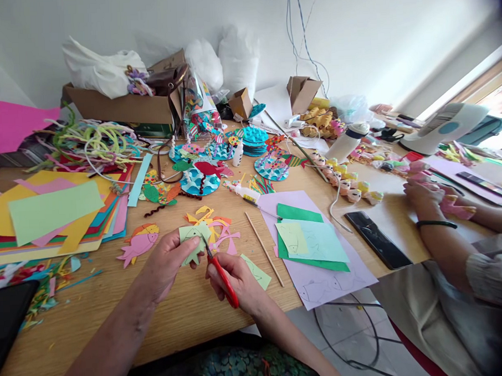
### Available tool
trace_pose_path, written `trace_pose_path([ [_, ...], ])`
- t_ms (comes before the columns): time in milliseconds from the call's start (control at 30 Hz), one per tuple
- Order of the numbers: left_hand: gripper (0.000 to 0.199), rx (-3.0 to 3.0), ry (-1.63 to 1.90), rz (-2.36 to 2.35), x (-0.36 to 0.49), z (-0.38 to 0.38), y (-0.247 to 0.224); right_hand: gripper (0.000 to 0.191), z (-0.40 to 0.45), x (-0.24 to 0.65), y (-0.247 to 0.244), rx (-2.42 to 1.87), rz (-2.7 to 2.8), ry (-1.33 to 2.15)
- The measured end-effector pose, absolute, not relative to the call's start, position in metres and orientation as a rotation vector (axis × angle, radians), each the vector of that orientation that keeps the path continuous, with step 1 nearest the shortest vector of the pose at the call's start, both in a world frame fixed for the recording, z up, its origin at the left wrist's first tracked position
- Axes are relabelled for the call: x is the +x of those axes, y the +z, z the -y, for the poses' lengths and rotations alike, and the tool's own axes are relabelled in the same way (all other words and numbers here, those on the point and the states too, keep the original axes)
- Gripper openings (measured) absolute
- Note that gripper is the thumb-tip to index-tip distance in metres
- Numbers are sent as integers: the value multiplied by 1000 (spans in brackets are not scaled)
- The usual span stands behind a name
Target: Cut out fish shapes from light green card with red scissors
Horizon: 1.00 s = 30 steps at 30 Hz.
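My left hand (171, 258) pinches a light green piece of paper (191, 251) with a fish outline drawn on it. Red-handled scissors (225, 283) are in my right hand (238, 280), their blades at the right edge of that paper. Just behind my hands lies a heap of yellow, orange and pink paper scraps (213, 228). Pink and orange cut-out fish (140, 241) rest on the table left of my left hand. Close to my right hand is another green paper piece with drawn lines (257, 272), and a thin wooden stick (264, 248) lies beyond it.
Coloured paper sheets (52, 210) are stacked at the left, near a dark tablet-like object (11, 320). Sheets with fish drawings lie on lilac paper (322, 296), beside a black phone (378, 240). At the right, a co-worker's hands (426, 191) hold something pink. Decorated blue discs (201, 182) stand behind.
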<state>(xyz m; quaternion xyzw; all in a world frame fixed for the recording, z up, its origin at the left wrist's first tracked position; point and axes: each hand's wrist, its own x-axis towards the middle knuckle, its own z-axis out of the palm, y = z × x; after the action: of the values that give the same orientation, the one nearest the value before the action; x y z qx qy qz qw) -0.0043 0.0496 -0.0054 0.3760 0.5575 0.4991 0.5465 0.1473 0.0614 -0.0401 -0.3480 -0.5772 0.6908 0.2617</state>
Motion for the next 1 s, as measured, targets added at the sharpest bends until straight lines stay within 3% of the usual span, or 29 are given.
trace_pose_path([
  [1000, 16, 856, 1161, -1275, -5, -48, -5, 34, -61, 147, -44, -916, 1463, 1958],
])
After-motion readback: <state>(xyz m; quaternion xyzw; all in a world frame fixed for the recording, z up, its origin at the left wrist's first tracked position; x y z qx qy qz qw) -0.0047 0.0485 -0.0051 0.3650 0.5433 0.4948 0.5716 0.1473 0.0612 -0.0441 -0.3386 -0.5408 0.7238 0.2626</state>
